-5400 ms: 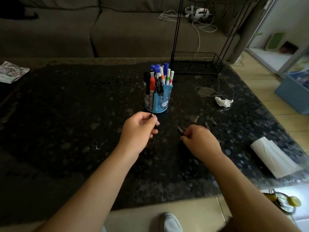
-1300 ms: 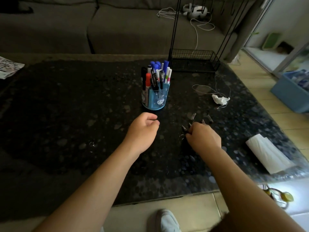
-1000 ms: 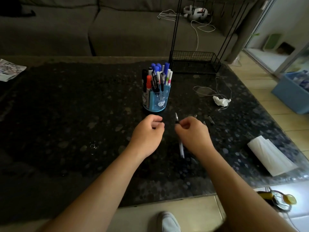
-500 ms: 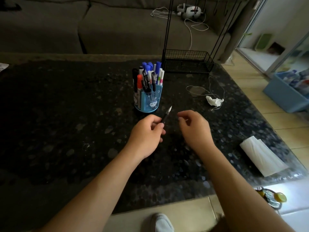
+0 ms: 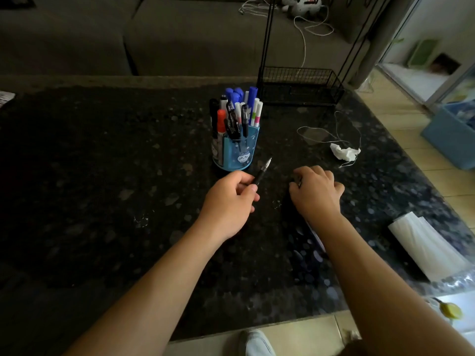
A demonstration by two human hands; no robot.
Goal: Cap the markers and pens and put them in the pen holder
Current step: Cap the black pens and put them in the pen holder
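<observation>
Left hand (image 5: 228,201) pinches an uncapped black pen (image 5: 262,170), tip up, pointing toward the pen holder (image 5: 237,152) and just short of it. Right hand (image 5: 317,192) is curled knuckles-up on the dark table (image 5: 102,176), right of the holder; a small dark piece shows at its fingers (image 5: 298,182), grip unclear. Holder stands full of capped markers. Crumpled tissue (image 5: 344,152) lies further right of it.

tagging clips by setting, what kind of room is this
Most likely a home living room: a grey sofa sits behind a low dark stone table, with tiled floor and a doorway to the right.
</observation>
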